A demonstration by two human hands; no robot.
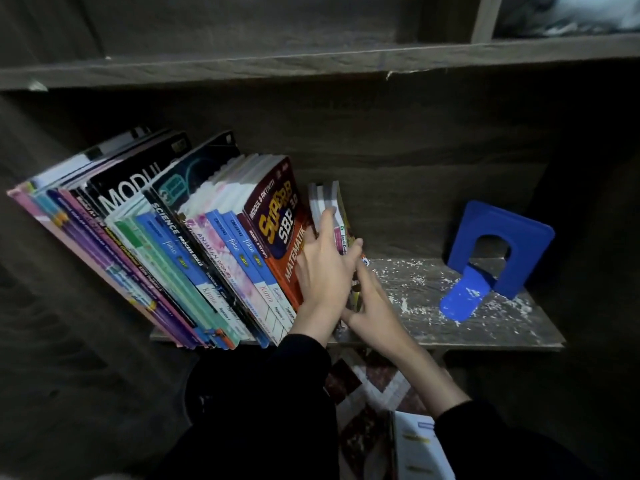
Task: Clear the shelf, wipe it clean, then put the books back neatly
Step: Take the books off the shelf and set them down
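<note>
2 hands meet at a bunch of small books point(329, 199). The left hand point(323, 261) grasps the bunch, fingers over its top edge and thumb across the spines. The right hand point(372, 303) lies against the bunch's right side with fingers straight; blur makes it hard to tell whether its thumb hooks underneath. Both arms wear black sleeves point(304, 362). Just left of the bunch, touching the left hand, stands an orange maths book point(289, 268), last in a long row of books point(194, 251) packed spine-out on the shelf point(415, 289). The bare wood to the right is flecked with white bits, and 1 blue bookend point(530, 254) stands well apart from the books. Below the shelf lies an open book point(414, 445).
</note>
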